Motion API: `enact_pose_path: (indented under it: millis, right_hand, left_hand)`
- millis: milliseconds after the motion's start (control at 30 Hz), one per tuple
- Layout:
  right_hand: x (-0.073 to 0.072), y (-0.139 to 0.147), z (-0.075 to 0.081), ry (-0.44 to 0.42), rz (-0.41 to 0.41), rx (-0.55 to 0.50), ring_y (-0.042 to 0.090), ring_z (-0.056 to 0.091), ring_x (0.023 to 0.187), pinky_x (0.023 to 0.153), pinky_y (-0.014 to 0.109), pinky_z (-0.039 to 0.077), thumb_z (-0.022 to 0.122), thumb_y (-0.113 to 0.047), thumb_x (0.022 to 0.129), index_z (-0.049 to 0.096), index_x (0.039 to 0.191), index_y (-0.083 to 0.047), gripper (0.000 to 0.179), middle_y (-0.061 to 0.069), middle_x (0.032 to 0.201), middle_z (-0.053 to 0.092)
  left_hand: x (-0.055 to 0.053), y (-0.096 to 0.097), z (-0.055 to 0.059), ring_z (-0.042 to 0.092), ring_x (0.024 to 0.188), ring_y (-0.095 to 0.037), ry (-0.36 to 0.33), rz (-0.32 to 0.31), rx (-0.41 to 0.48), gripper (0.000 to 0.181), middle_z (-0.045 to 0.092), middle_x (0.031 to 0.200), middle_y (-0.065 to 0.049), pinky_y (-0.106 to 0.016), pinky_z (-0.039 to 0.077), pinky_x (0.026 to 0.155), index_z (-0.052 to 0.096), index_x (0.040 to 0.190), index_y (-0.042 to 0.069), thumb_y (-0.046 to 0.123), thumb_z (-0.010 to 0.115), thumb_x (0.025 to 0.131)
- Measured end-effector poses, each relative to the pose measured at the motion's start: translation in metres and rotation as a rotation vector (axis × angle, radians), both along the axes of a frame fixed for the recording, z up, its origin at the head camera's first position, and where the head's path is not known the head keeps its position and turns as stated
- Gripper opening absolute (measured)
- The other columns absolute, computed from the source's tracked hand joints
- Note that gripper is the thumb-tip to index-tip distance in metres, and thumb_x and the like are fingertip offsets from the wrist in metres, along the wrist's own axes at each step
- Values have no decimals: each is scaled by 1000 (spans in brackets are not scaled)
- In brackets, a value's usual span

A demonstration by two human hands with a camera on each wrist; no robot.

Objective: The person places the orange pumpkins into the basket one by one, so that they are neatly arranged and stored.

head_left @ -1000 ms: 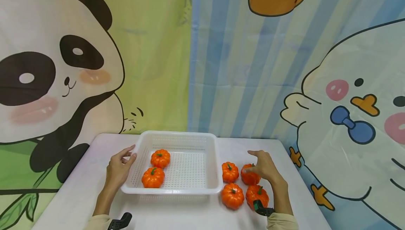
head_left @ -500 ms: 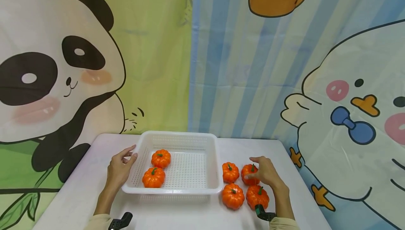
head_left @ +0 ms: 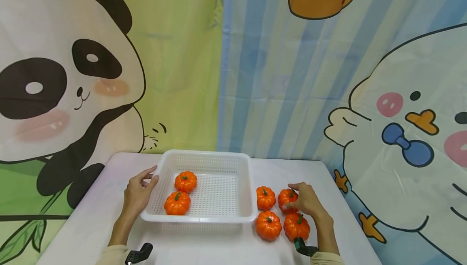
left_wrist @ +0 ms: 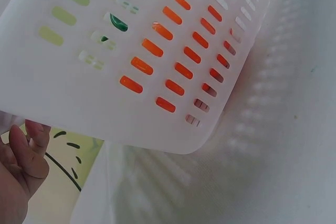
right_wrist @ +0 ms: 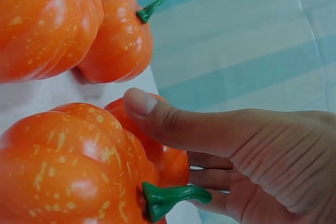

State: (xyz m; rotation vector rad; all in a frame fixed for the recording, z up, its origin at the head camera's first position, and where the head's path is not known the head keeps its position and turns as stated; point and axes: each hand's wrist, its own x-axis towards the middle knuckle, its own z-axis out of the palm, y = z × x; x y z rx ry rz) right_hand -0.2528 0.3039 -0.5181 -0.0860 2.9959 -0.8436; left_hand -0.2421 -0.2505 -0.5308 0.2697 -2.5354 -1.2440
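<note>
A white plastic basket [head_left: 198,219] stands on the table with two orange toy pumpkins inside, one [head_left: 185,180] behind the other [head_left: 177,203]. My left hand [head_left: 138,192] grips the basket's left rim, fingers bent at its edge. To the right of the basket, my right hand [head_left: 309,201] holds the far right pumpkin [head_left: 284,197], thumb on the near side and fingers round the far side. In the right wrist view, part of that pumpkin [right_wrist: 173,166] hides behind the thumb and a nearer green-stemmed pumpkin [right_wrist: 73,166].
Beside the held pumpkin are three others: one at its left [head_left: 265,198], one at front left [head_left: 268,225] and one in front [head_left: 297,226], under the right wrist. The white table [head_left: 204,248] ends at a cartoon-printed curtain [head_left: 251,74] behind.
My right hand has come down and closed its thumb and fingers about the far right pumpkin. The left hand and the basket have stayed in place.
</note>
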Motion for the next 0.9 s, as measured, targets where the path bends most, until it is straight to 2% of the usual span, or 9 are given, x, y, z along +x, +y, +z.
enact_pose_path:
  millis: [900]
  right_hand:
    - [-1,2,-6,4,11,-6,40,68,123,111,62,53,103,-22,73,71,138,6,77,25,135,72]
  left_hand:
    - [0,0,0,61,86,-16,2,-4,6,48,74,129,-21,-24,48,67,63,154,13,29,67,109]
